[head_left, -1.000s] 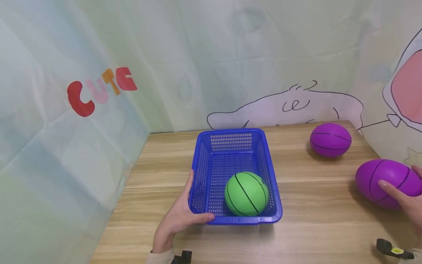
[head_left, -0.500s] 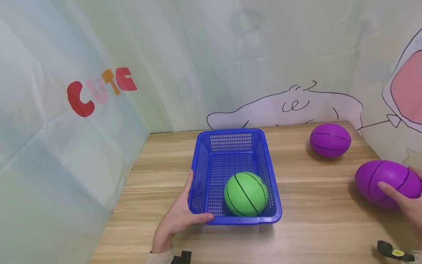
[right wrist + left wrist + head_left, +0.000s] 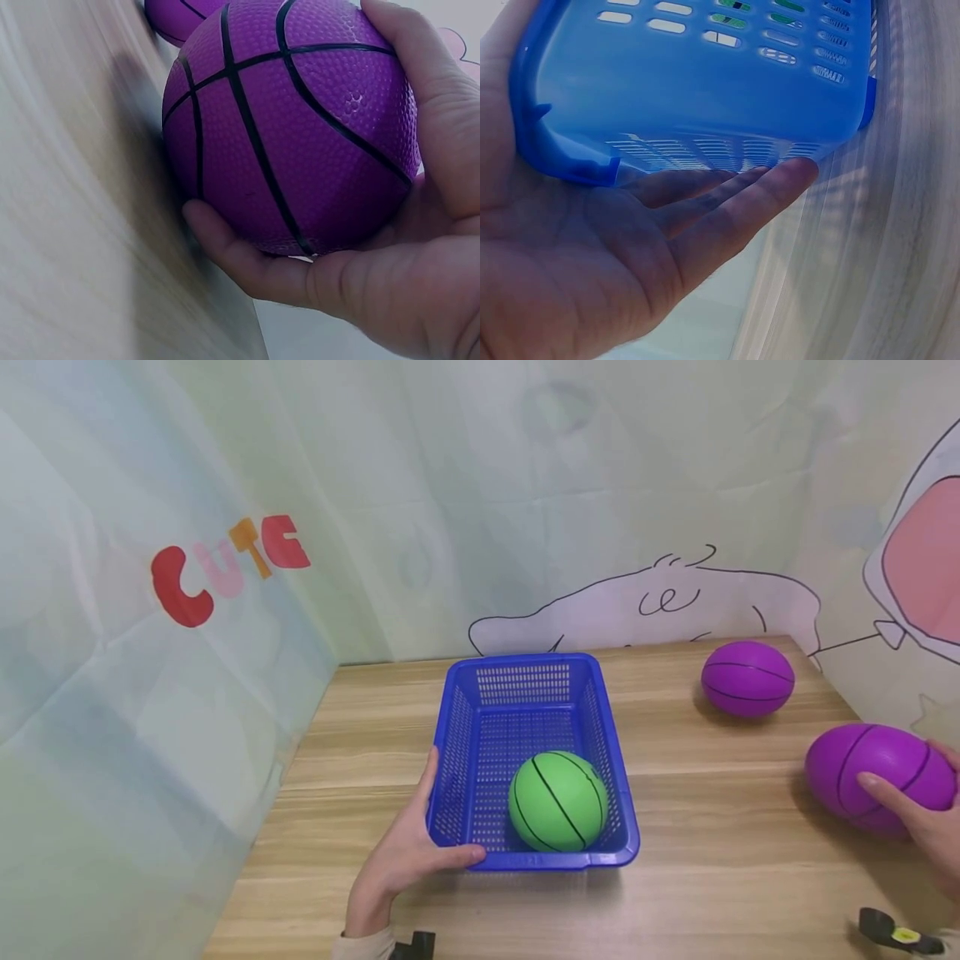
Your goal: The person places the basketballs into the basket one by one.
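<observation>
A blue plastic basket with slotted walls stands mid-table, and a green ball with black lines lies in its near right part. My left hand holds the basket's near left corner, thumb over the front rim and fingers along the left wall. In the left wrist view those fingers lie against the slotted side. At the far right my right hand grips a purple ball with black lines. The right wrist view shows fingers and thumb curved around this ball, close over the tabletop.
A second purple ball sits at the back right of the wooden table. Printed cloth hangs behind the table and along its left side. Dark wrist mounts are strapped near both hands.
</observation>
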Demonstrator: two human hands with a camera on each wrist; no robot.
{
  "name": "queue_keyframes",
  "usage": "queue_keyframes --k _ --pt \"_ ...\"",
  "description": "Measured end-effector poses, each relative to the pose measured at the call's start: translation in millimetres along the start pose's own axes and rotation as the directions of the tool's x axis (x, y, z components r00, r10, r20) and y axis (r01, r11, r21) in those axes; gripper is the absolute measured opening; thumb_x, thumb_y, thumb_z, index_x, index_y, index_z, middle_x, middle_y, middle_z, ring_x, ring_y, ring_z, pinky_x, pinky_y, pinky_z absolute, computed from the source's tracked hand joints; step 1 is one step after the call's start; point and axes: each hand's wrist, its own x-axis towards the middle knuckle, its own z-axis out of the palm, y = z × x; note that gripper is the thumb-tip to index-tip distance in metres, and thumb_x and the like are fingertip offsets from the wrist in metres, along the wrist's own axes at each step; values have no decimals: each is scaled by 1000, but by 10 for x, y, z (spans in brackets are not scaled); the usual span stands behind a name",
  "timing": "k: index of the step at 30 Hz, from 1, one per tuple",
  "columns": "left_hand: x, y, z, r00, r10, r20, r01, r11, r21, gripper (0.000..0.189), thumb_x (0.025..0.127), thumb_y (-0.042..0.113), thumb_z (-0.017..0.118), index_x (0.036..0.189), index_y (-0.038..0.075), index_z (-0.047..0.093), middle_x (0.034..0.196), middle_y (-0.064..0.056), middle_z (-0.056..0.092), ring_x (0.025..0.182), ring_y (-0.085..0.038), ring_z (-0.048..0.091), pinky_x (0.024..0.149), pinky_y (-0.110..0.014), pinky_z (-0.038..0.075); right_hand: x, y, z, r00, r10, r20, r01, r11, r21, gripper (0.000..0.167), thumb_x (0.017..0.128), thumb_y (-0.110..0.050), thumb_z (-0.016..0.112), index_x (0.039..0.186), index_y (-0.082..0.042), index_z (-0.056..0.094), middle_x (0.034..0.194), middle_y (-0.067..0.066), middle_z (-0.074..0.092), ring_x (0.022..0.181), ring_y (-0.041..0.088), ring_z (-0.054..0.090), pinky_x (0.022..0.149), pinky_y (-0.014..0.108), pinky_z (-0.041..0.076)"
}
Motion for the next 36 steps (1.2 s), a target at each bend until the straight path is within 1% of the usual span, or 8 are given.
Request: queue_keyframes --k 4,9,15,20,24,29,33,36 --pt "-10 2 4 1000 -13 -6 13 1000 3 157 74 24 105 179 24 -12 187 -10 -5 166 -47 26 134 -66 12 -22 -40 14 1000 11 6 -11 1000 1 97 103 -31 78 179 -38 18 170 -10 30 124 -11 35 126 23 32" --pt "-4 -2 8 1000 -20 -5 20 1000 11 157 74 25 105 179 22 -11 187 -9 -5 168 -44 22 135 -66 11 -69 -114 46 998 50 -23 -50 999 14 96 103 -29 78 178 -40 19 171 -11 29 129 -10 34 129 28 31" --pt "0 -6 21 1000 -21 -2 21 1000 16 158 73 25 106 179 20 -11 187 -10 -6 170 -43 15 135 -66 9 -106 -193 71 995 82 -61 -78 994 72 94 102 -24 79 177 -40 24 158 -25 32 125 -10 37 125 24 31" --pt "-10 2 24 1000 -17 -4 17 1000 18 158 73 25 106 179 23 -10 187 -9 -6 169 -43 17 135 -66 10 -112 -251 67 996 68 -51 -65 996 65 96 102 -24 79 177 -41 22 159 -24 30 124 -9 37 124 23 31" --pt "-12 6 21 1000 -8 -5 8 1000 23 158 73 25 106 180 21 -10 187 -8 -6 169 -43 18 135 -67 11 -103 -354 62 996 64 -62 -60 997 52 97 101 -26 79 177 -43 20 173 -15 29 139 -1 39 128 25 29" --pt "-19 10 19 1000 -23 -16 23 999 42 158 72 27 106 180 22 -10 187 -8 -7 170 -42 14 134 -67 10 -58 -548 87 993 53 -109 -47 997 56 98 100 -23 78 176 -47 20 184 -4 19 161 14 29 136 34 23" --pt "-16 0 14 999 -36 -23 37 998 44 159 72 28 107 179 25 -10 187 -8 -8 170 -42 13 135 -67 10 -50 -674 102 993 8 -116 2 996 87 101 99 -17 78 177 -44 19 184 -1 18 166 18 26 137 40 22" --pt "-16 -3 11 999 -40 -23 41 998 37 159 72 28 107 179 25 -10 187 -7 -7 170 -42 16 135 -66 11 -50 -751 107 995 -33 -89 42 994 100 101 101 -15 77 177 -42 16 183 -3 17 167 19 25 138 41 23"
